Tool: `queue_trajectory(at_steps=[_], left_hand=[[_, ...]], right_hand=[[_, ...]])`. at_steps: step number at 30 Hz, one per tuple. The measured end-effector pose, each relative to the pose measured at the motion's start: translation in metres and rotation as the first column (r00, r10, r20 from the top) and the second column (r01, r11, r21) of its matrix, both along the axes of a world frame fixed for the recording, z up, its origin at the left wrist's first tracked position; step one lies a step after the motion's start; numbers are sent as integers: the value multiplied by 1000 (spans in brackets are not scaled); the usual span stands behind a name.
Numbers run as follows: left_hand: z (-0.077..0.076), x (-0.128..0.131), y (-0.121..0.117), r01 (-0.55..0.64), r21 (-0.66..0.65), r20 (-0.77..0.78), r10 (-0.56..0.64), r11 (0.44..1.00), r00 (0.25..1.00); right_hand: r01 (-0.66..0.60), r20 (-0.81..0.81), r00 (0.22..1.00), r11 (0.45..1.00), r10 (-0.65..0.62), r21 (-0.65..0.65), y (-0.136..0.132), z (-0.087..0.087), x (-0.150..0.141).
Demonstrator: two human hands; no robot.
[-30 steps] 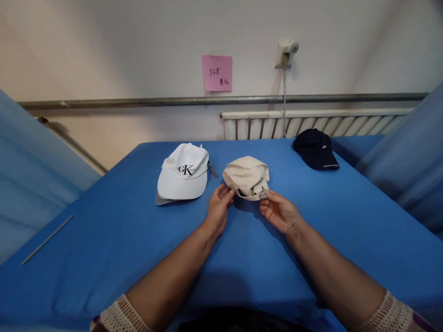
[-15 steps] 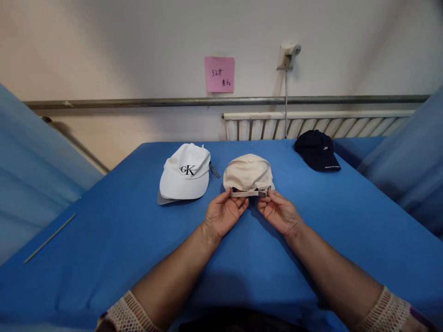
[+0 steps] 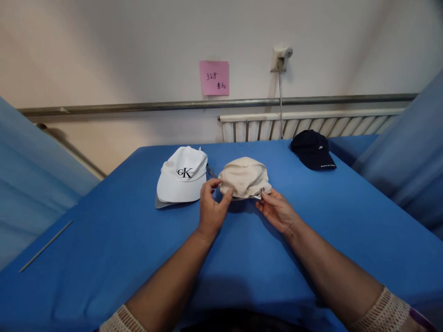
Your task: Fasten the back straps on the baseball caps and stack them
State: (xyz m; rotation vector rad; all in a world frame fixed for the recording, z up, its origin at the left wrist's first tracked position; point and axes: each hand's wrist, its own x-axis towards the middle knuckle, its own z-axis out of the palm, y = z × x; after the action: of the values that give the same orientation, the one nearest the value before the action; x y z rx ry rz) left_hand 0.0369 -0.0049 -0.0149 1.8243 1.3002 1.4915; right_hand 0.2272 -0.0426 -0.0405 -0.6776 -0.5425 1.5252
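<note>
A beige baseball cap [image 3: 244, 177] is between my hands at the middle of the blue-covered table, its crown facing up and its fabric creased. My left hand [image 3: 212, 207] is at its left side, the thumb against the back of the crown and the fingers at the left edge. On the right, my right hand [image 3: 278, 212] pinches the cap's lower edge by the strap end, where a small dark and white detail shows. Most of the strap is now hidden. Just left lies a white cap [image 3: 183, 177] with black "CK"-like letters, its grey underbrim partly visible.
A black cap [image 3: 313, 150] lies at the back right of the blue cloth [image 3: 242, 258]. A thin stick [image 3: 44, 246] is near the left edge. Behind are a radiator [image 3: 311, 122], a metal rail [image 3: 138, 107] and a pink note [image 3: 214, 78]; blue curtains hang on both sides.
My left hand has left the strap and turned over, thumb now against the crown. The cap's back edge has tipped down, hiding the strap gap. My right hand keeps its pinch. The view shifted slightly.
</note>
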Motion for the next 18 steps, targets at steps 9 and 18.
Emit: queue_trajectory(at_steps=[9, 18], left_hand=[[4, 7, -3, 113, -89, -171, -127, 990, 977], [-3, 4, -2, 150, -210, 171, -115, 966, 979]], right_hand=[[-18, 258, 966, 999, 8, 37, -2, -9, -11], [36, 273, 961, 999, -39, 14, -3, -6, -11]])
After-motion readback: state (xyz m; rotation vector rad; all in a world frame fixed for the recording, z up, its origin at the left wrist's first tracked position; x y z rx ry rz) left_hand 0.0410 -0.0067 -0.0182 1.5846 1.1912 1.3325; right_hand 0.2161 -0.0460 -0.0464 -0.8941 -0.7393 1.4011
